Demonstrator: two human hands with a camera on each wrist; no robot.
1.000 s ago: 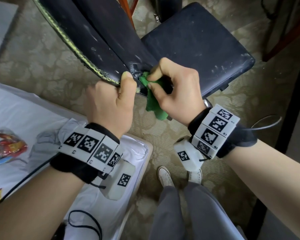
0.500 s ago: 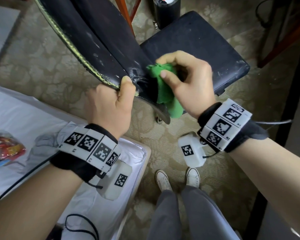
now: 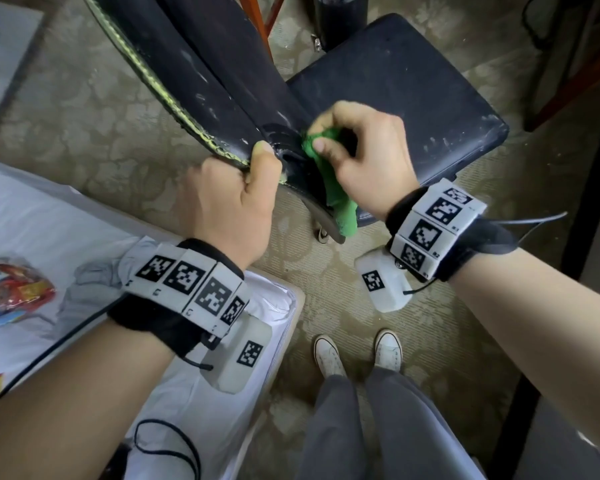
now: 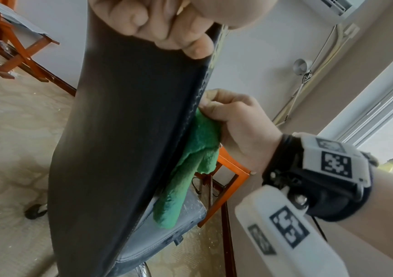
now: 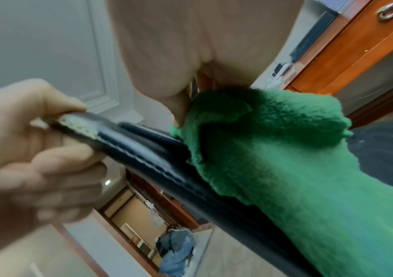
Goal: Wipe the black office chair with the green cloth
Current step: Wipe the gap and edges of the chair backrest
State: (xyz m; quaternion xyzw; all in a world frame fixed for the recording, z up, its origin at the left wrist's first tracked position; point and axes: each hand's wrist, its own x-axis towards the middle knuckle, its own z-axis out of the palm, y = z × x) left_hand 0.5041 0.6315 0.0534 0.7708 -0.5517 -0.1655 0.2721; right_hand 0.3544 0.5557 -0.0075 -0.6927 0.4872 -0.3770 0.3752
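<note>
The black office chair stands before me, its worn backrest tilted toward me, scuffed and with a frayed yellow-green edge. My left hand grips the backrest's top edge, thumb on the front face and fingers curled behind it. My right hand holds the bunched green cloth and presses it against the backrest's front face just right of my left thumb. The cloth's loose end hangs down along the backrest. In the right wrist view the cloth fills the foreground.
A white-covered bed with a colourful snack bag and a black cable lies at my left. A black cylinder stands behind the seat. Orange wooden furniture legs rise beyond the chair. Patterned carpet surrounds it; my white shoes stand below.
My right hand moved the cloth up and to the right across the backrest, then back left toward my left thumb. My left hand has kept its grip on the backrest edge.
</note>
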